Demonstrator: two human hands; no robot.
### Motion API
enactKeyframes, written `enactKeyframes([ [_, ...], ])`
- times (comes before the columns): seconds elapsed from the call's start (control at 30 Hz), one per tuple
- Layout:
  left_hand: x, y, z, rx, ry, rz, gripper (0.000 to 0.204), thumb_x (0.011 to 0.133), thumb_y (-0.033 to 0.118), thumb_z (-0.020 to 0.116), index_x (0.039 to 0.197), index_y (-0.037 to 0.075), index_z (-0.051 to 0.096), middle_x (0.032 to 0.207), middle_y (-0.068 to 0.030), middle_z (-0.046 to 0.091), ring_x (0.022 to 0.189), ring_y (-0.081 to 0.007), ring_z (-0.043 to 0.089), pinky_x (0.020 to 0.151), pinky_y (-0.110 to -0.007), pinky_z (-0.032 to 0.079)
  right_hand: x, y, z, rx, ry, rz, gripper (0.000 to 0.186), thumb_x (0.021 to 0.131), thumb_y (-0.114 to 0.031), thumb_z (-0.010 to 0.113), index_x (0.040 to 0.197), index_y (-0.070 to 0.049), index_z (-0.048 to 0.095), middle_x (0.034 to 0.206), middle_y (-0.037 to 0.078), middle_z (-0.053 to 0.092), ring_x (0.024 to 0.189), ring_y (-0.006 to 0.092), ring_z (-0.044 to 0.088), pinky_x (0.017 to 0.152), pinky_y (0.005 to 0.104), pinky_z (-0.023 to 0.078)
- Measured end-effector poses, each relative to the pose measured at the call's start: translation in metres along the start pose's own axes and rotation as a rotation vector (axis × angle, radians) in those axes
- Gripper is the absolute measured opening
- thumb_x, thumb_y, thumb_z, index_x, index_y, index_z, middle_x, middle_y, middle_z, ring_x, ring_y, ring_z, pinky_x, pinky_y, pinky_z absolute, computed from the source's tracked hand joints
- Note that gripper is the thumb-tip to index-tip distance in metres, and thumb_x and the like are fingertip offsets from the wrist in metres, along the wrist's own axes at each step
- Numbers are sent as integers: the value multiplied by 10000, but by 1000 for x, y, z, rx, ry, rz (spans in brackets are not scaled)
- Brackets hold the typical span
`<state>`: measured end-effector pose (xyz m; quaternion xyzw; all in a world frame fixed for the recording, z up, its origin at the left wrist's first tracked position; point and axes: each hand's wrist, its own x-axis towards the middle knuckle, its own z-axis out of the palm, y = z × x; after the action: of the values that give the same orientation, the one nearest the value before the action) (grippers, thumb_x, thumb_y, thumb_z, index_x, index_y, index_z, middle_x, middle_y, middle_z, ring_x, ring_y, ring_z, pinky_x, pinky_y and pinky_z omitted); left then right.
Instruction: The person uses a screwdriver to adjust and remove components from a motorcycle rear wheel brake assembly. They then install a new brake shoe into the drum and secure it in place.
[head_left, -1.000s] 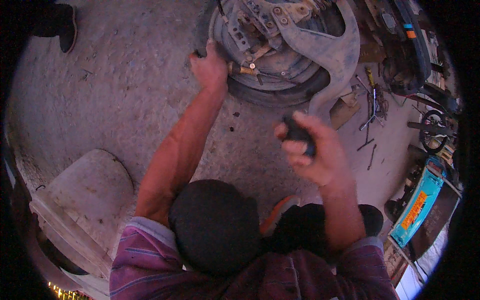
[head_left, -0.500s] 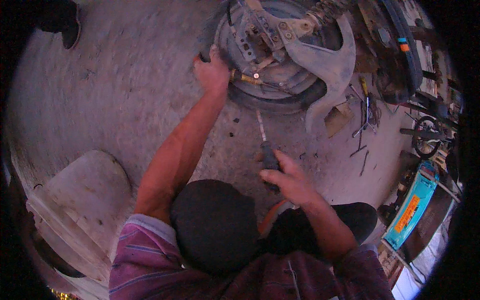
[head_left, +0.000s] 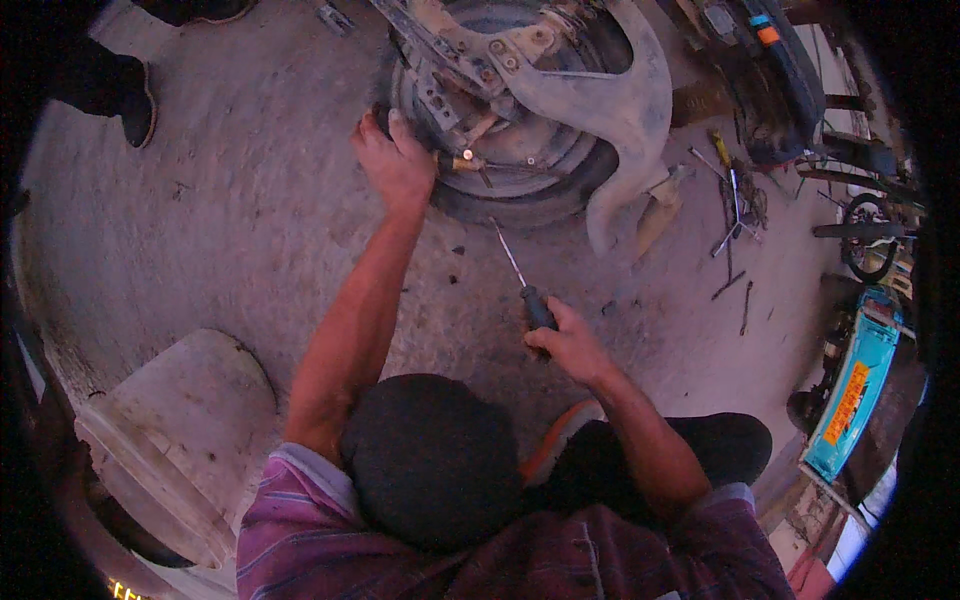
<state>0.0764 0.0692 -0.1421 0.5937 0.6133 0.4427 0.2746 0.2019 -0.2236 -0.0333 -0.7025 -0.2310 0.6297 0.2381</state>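
Note:
A dusty motorcycle wheel (head_left: 520, 208) lies at the top middle, with a grey swingarm (head_left: 635, 110) across it. My left hand (head_left: 396, 168) grips the left edge of its tyre, the fingertips partly hidden against the dark rubber. Just right of that wrist, a brass-coloured fitting (head_left: 460, 161) shows on the wheel. In my right hand (head_left: 570, 342) is a screwdriver (head_left: 537, 308) with a dark handle, the fingers wrapped round it. Its thin metal shaft points up and left, and the tip ends near the tyre's lower edge; whether it touches is unclear.
Several hand tools (head_left: 735, 200) lie on the floor to the right. A curved pale panel (head_left: 200, 400) stands at lower left. Another person's shoe (head_left: 140, 105) shows at upper left. Farther right are a turquoise frame (head_left: 855, 390) and a small spoked wheel (head_left: 868, 238).
The view has shifted, so the wheel appears farther left and higher. The screwdriver leans more to the left. My left hand stays at the tyre's left edge, its fingers slightly rearranged.

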Motion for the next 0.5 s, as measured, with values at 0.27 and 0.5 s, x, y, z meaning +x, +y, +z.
enactKeyframes([
  [0.27, -25, -12, -12, 65, -177, 410, 533, 978, 332, 596, 1368, -28, 550, 1431, -325, 473, 1285, -472, 475, 1100, -547, 369, -9, 11, -11, -110, 30, -49, 384, 868, -123, 692, 1223, -17, 591, 943, 38, 620, 804, 135, 610, 703, 312, 503],
  [0.5, -16, -13, -36, 119, -414, 645, 820, 772, 462, 813, 1390, -8, 549, 1492, -325, 409, 1337, -487, 430, 1136, -556, 349, -40, -4, -11, 316, 208, 33, 369, 983, -228, 593, 1301, -39, 587, 922, 33, 623, 704, 104, 554, 603, 278, 444],
])
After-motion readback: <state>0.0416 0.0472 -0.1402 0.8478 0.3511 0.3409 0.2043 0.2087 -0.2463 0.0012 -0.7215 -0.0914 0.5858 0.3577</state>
